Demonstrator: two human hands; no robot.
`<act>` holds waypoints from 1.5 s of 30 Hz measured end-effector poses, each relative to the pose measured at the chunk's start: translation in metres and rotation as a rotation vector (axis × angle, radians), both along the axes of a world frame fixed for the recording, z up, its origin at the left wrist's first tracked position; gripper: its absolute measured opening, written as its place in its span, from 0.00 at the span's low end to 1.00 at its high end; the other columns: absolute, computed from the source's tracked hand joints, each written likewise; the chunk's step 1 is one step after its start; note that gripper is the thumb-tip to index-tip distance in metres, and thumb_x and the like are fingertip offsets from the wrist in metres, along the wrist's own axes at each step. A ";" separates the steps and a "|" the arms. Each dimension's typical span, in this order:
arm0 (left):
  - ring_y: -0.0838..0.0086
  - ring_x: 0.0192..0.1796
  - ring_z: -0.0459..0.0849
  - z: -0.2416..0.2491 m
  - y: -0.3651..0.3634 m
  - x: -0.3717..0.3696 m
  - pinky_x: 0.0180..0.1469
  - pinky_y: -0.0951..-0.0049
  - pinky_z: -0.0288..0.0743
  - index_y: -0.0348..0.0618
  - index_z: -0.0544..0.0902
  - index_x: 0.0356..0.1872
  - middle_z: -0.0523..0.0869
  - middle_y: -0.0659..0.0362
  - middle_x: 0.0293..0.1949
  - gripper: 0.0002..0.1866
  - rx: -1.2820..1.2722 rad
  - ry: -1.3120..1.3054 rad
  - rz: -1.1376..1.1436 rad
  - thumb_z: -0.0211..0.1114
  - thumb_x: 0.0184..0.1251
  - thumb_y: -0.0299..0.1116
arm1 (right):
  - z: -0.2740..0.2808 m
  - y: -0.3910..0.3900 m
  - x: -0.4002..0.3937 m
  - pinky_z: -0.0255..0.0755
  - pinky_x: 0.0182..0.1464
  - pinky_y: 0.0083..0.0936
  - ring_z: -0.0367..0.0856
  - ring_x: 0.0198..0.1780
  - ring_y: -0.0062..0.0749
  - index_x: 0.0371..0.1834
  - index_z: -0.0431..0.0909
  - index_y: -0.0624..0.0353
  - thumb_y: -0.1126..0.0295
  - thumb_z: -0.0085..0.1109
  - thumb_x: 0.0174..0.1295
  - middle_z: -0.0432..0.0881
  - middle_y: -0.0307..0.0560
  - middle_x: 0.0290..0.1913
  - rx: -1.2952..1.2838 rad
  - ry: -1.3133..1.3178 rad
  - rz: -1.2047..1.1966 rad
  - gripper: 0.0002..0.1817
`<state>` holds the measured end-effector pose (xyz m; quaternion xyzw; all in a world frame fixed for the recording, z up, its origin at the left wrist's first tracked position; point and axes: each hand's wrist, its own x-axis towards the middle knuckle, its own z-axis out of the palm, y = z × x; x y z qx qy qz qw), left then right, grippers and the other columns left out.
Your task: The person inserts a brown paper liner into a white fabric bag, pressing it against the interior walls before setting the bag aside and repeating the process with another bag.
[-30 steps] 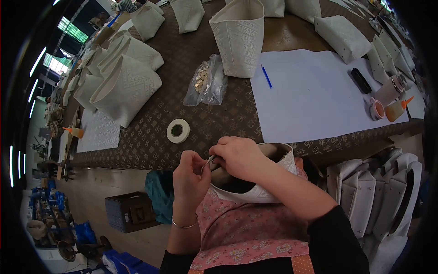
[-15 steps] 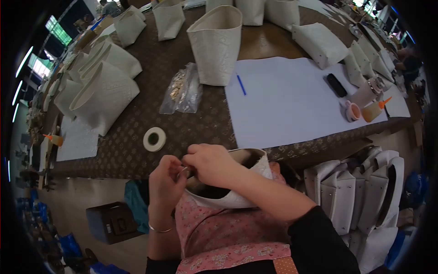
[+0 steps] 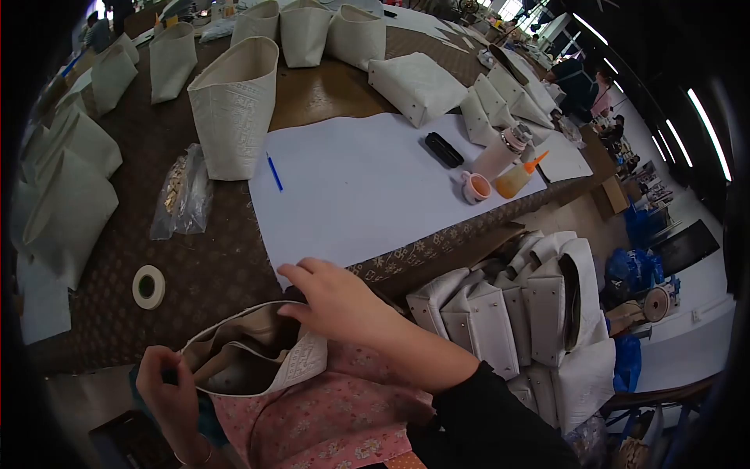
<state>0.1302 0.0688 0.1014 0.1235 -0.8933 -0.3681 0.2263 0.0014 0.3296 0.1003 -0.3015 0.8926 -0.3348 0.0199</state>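
Observation:
A cream embossed bag [image 3: 306,361] sits open-mouthed on my lap at the table's edge, its beige lining showing. At the bag's left rim, my left hand [image 3: 168,387] has its fingers curled around the edge. My right hand [image 3: 332,297] is over the bag's right side, fingers apart, thumb near the rim, with nothing seen in it. A roll of white tape [image 3: 148,287] lies on the patterned cloth beyond my left hand. Farther off, a plastic bag of small metal pieces [image 3: 183,193] rests beside a standing cream bag [image 3: 233,117].
On a white sheet [image 3: 351,187] are a blue pen [image 3: 274,172], black case [image 3: 444,149], pink cup [image 3: 475,187], pink flask [image 3: 500,152] and glue bottle [image 3: 513,181]. Stacked bags [image 3: 484,320] stand below the table at right. Other people [image 3: 578,82] are far off.
The view has turned right. My hands were together at the bag's rim; now they are apart, the left at the left rim and the right opened over the right side.

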 end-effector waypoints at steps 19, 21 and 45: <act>0.68 0.39 0.84 -0.030 -0.004 -0.003 0.44 0.75 0.77 0.35 0.78 0.40 0.81 0.53 0.39 0.10 0.248 0.090 -0.001 0.57 0.58 0.14 | 0.014 0.011 0.029 0.79 0.38 0.24 0.84 0.35 0.28 0.46 0.84 0.62 0.75 0.68 0.57 0.83 0.47 0.39 -0.033 -0.401 -0.032 0.12; 0.70 0.40 0.83 -0.035 -0.003 -0.006 0.45 0.75 0.77 0.35 0.79 0.44 0.82 0.54 0.40 0.12 0.408 0.118 -0.033 0.56 0.59 0.14 | 0.010 0.008 0.023 0.77 0.35 0.23 0.83 0.32 0.26 0.43 0.85 0.63 0.73 0.70 0.57 0.83 0.47 0.35 0.034 -0.377 -0.056 0.11; 0.55 0.47 0.86 -0.020 -0.002 -0.020 0.49 0.62 0.78 0.44 0.78 0.47 0.86 0.50 0.42 0.19 0.400 -0.221 -0.090 0.51 0.58 0.13 | 0.000 -0.024 -0.013 0.74 0.33 0.30 0.80 0.27 0.37 0.36 0.84 0.62 0.73 0.69 0.55 0.80 0.48 0.30 0.288 -0.171 0.140 0.08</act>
